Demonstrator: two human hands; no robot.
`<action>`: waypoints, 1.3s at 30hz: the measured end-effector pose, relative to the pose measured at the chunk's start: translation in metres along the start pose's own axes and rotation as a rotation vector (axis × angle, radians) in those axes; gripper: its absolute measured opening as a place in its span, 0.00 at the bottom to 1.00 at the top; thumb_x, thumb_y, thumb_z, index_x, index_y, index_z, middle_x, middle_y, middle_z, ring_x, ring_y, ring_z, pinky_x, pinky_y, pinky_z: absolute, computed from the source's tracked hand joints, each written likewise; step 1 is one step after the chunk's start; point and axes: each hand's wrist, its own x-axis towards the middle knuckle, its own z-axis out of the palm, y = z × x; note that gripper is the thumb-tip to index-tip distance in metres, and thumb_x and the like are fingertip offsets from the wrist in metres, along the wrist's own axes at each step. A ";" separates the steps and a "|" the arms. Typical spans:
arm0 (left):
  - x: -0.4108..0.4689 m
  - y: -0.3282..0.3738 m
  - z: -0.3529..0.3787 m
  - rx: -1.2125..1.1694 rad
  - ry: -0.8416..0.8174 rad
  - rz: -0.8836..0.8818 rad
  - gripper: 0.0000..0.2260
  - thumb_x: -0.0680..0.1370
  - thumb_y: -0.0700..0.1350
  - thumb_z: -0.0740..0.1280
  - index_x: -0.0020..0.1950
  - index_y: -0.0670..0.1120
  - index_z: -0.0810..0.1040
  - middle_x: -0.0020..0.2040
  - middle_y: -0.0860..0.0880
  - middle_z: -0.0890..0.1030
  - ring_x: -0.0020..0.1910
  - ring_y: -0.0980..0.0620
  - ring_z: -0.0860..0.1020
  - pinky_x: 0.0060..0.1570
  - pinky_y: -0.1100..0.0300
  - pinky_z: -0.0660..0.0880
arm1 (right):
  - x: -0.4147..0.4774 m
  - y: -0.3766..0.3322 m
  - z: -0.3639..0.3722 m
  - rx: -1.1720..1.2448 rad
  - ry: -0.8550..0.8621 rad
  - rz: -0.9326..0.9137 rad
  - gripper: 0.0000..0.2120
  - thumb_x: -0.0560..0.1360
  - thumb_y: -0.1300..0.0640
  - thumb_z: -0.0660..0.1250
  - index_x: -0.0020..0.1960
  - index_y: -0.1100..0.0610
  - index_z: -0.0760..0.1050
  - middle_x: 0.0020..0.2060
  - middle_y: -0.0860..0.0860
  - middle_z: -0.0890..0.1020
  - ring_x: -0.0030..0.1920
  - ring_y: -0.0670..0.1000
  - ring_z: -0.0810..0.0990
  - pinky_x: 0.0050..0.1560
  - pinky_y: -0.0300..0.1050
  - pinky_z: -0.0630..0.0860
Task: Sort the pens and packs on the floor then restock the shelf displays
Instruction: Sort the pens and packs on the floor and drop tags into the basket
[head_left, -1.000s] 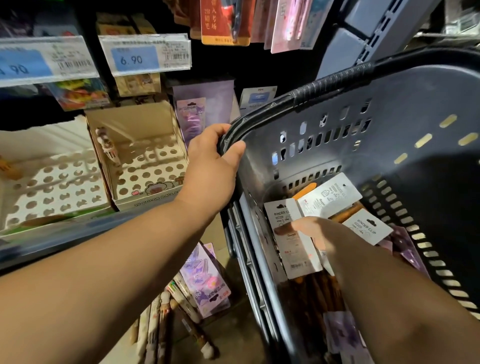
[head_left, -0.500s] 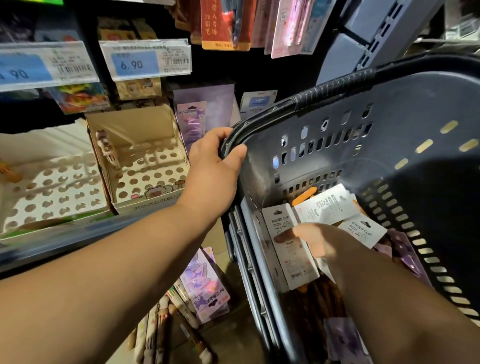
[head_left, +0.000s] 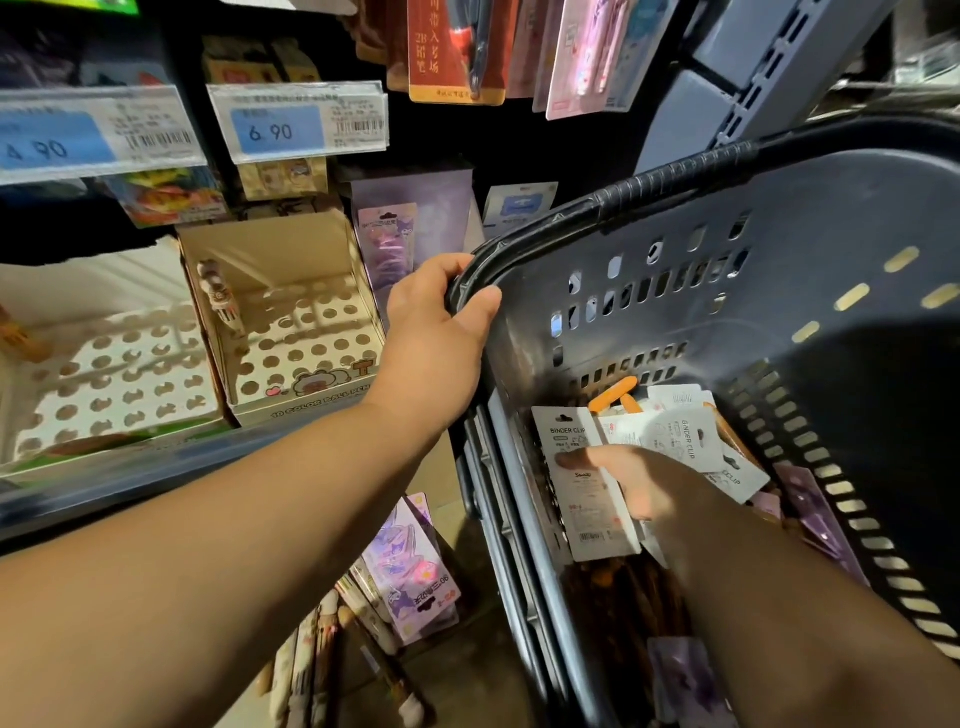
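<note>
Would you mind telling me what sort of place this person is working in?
Most likely a shop's stationery aisle: a shelf-edge price label reading 6.90, a cardboard pen display box with rows of holes, and a shopping basket holding binder clip packs.

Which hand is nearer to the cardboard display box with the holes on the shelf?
Left. The left hand grips the basket rim just right of the display box; the right hand is farther off, down inside the basket, holding a binder clip pack.

Stationery shop: shelf price tags, hanging pen packs, shopping basket.
</note>
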 end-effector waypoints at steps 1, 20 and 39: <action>0.000 -0.001 0.000 -0.002 -0.001 0.002 0.25 0.67 0.64 0.62 0.61 0.58 0.75 0.63 0.48 0.75 0.66 0.47 0.73 0.68 0.45 0.69 | -0.002 0.000 0.002 0.020 -0.011 -0.010 0.18 0.64 0.56 0.75 0.52 0.61 0.79 0.40 0.56 0.86 0.42 0.55 0.85 0.57 0.57 0.76; 0.007 0.011 0.019 -0.003 0.014 -0.022 0.27 0.67 0.67 0.60 0.61 0.57 0.76 0.62 0.46 0.76 0.61 0.45 0.76 0.64 0.43 0.72 | -0.087 -0.044 0.012 0.134 -0.102 -0.034 0.22 0.62 0.60 0.76 0.56 0.58 0.81 0.52 0.60 0.84 0.55 0.61 0.81 0.65 0.61 0.70; 0.012 0.078 0.101 0.080 -0.155 0.046 0.18 0.80 0.51 0.59 0.70 0.52 0.72 0.69 0.48 0.72 0.69 0.49 0.69 0.71 0.48 0.64 | -0.113 -0.087 -0.054 0.429 0.061 -0.229 0.09 0.63 0.62 0.65 0.35 0.62 0.85 0.29 0.57 0.80 0.25 0.53 0.77 0.23 0.40 0.75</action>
